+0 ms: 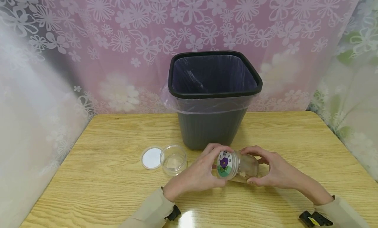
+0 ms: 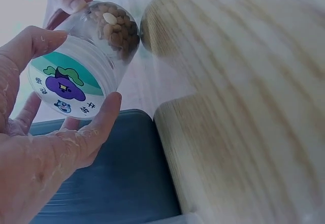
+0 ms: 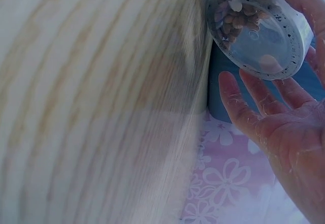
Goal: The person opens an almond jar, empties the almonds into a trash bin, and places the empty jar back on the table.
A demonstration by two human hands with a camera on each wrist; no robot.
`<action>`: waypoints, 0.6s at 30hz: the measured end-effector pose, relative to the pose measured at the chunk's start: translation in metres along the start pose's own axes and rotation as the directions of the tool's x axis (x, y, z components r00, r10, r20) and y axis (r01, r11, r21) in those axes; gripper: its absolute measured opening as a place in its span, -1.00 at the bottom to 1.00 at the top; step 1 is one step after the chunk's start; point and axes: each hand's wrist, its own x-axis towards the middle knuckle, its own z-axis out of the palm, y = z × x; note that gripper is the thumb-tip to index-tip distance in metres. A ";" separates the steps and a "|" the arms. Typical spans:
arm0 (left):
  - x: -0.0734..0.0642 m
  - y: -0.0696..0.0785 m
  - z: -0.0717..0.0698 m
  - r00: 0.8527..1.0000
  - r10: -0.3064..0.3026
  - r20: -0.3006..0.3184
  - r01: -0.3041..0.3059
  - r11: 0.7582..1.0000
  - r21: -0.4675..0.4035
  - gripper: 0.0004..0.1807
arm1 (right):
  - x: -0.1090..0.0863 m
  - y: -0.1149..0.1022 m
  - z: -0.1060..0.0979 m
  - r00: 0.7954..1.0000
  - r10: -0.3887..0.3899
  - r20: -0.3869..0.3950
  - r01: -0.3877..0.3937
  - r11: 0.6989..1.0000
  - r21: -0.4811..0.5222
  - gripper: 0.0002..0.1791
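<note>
In the head view a clear plastic jar lies tilted on its side between both hands, low over the table. Its round lid carries a green and white label with a purple cartoon picture and faces left. My left hand grips the lid end, thumb and fingers spread round the rim. At the jar's base, my right hand holds it between thumb and fingers. Small brown nut-like pieces, one of them pale, are gathered along the jar's lower side in the left wrist view. The clear base shows in the right wrist view.
Behind the hands stands a dark grey trash bin lined with a thin bag. Left of the hands are an open clear container and a white disc with a clear rim. Floral curtains surround the wooden table.
</note>
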 end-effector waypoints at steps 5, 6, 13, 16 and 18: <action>0.000 -0.001 0.001 1.000 0.003 -0.002 -0.003 1.000 -0.008 -0.02 | 0.000 -0.002 0.000 1.000 0.016 0.003 -0.016 1.000 -0.004 -0.15; 0.000 -0.001 0.001 1.000 0.004 -0.002 -0.004 1.000 -0.010 -0.02 | 0.000 -0.002 0.000 1.000 0.018 0.003 -0.018 1.000 -0.005 -0.15; 0.000 -0.002 0.001 1.000 -0.009 -0.004 0.009 1.000 -0.025 -0.03 | 0.000 -0.002 0.000 1.000 0.013 -0.001 -0.013 1.000 -0.008 -0.14; 0.000 -0.002 0.001 1.000 -0.022 -0.004 0.022 0.998 -0.054 -0.05 | 0.000 -0.002 0.000 1.000 0.008 -0.003 -0.008 1.000 -0.010 -0.15; -0.001 -0.001 0.001 0.999 -0.031 -0.004 0.031 0.997 -0.073 -0.08 | 0.000 -0.002 0.000 1.000 0.006 -0.002 -0.006 1.000 -0.009 -0.15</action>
